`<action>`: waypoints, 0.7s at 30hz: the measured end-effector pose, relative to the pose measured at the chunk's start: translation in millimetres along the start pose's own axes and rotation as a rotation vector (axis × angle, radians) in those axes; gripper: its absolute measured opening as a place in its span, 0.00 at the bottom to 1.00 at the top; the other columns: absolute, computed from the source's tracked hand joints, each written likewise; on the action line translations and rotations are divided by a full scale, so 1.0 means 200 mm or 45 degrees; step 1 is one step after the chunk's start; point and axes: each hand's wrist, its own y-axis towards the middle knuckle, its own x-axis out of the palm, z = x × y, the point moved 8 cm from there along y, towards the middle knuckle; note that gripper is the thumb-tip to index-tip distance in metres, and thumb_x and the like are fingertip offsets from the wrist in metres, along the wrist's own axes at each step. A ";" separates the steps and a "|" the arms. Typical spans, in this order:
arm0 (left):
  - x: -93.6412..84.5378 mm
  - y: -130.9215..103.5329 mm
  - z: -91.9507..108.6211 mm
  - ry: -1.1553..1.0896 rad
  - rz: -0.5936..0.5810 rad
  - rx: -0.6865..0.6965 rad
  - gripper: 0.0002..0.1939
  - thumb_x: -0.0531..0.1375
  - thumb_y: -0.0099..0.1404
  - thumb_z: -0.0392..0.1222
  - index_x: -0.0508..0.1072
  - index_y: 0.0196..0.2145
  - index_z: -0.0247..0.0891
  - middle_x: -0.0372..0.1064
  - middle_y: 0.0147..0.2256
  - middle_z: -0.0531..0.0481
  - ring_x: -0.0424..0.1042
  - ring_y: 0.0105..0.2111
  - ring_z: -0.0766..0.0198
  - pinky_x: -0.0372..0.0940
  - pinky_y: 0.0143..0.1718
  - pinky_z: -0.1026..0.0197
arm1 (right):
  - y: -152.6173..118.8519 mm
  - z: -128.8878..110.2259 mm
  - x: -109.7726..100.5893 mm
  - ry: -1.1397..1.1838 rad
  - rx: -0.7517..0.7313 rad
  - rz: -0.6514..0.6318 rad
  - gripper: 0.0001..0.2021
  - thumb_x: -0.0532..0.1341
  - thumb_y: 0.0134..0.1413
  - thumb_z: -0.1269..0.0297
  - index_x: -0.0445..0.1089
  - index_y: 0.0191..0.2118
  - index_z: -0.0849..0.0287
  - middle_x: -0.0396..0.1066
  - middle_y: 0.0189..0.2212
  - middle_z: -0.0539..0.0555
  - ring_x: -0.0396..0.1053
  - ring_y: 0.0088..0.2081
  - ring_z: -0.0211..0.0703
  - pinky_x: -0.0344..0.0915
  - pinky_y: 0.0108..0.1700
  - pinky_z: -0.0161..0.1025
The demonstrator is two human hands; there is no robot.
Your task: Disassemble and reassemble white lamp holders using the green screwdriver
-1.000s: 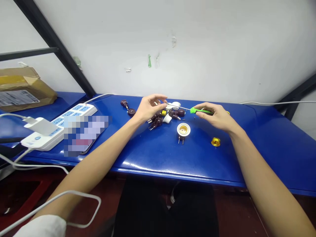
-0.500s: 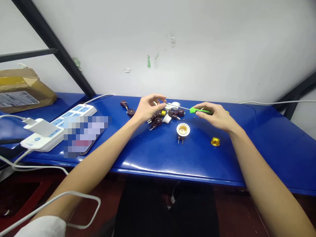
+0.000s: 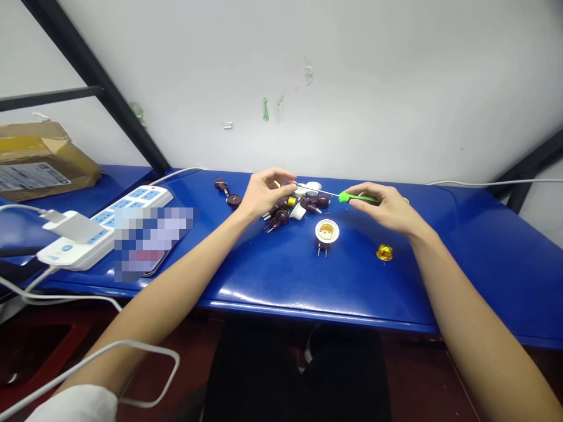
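Note:
My right hand (image 3: 378, 205) is closed round the green handle of a screwdriver (image 3: 357, 198), held level with its thin shaft pointing left. At the shaft's tip, the thumb and fingers of my left hand (image 3: 271, 190) are pinched together; whatever lies between them is too small to make out. Below the shaft stands a white-rimmed lamp socket (image 3: 326, 232) with a gold inside and two plug pins. A gold threaded ring (image 3: 384, 252) lies to its right. Partly behind my left hand is a pile of dark brown plug parts (image 3: 278, 219) and white caps (image 3: 313, 187).
On the left are a white power strip (image 3: 132, 217) with a charger (image 3: 73, 227) and a phone (image 3: 158, 246) with a blurred screen. A cardboard box (image 3: 44, 158) sits behind them. A white cable (image 3: 145, 346) loops near my left forearm. Small screws (image 3: 346, 210) lie near my right hand.
Hardly anything differs. Both hands keep the same pose on the screwdriver and at its tip; the whole view has shifted very slightly.

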 end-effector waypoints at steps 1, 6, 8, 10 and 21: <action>0.00 0.00 0.00 -0.023 0.004 -0.008 0.21 0.77 0.51 0.50 0.83 0.39 0.35 0.80 0.34 0.47 0.75 0.30 0.65 0.67 0.32 0.60 | 0.00 0.00 0.00 0.002 0.001 -0.003 0.22 0.69 0.60 0.42 0.81 0.51 0.53 0.82 0.50 0.58 0.80 0.51 0.56 0.75 0.57 0.55; 0.01 0.00 0.00 -0.084 0.009 -0.041 0.22 0.78 0.49 0.50 0.82 0.38 0.35 0.81 0.36 0.45 0.78 0.35 0.60 0.72 0.38 0.56 | 0.00 0.01 0.01 0.022 0.007 -0.025 0.24 0.69 0.60 0.39 0.81 0.51 0.52 0.82 0.50 0.58 0.79 0.51 0.57 0.74 0.58 0.56; 0.01 -0.01 0.00 -0.086 0.024 -0.043 0.22 0.78 0.49 0.50 0.82 0.38 0.35 0.81 0.35 0.45 0.79 0.35 0.60 0.73 0.39 0.55 | 0.00 0.02 0.01 0.022 0.010 -0.026 0.25 0.69 0.59 0.38 0.81 0.51 0.52 0.82 0.50 0.58 0.79 0.50 0.56 0.75 0.57 0.56; 0.00 -0.01 0.01 -0.084 0.040 -0.046 0.22 0.78 0.49 0.51 0.82 0.37 0.35 0.81 0.35 0.46 0.78 0.34 0.60 0.73 0.38 0.56 | 0.00 0.01 0.01 0.016 0.006 -0.021 0.26 0.68 0.58 0.37 0.81 0.51 0.52 0.82 0.49 0.58 0.80 0.49 0.56 0.76 0.56 0.55; 0.00 -0.02 0.01 -0.044 0.038 -0.030 0.20 0.78 0.49 0.50 0.83 0.36 0.36 0.81 0.34 0.47 0.74 0.30 0.65 0.71 0.34 0.59 | 0.00 0.02 0.01 -0.003 -0.008 -0.024 0.24 0.68 0.61 0.40 0.81 0.51 0.53 0.82 0.47 0.58 0.79 0.46 0.53 0.76 0.53 0.52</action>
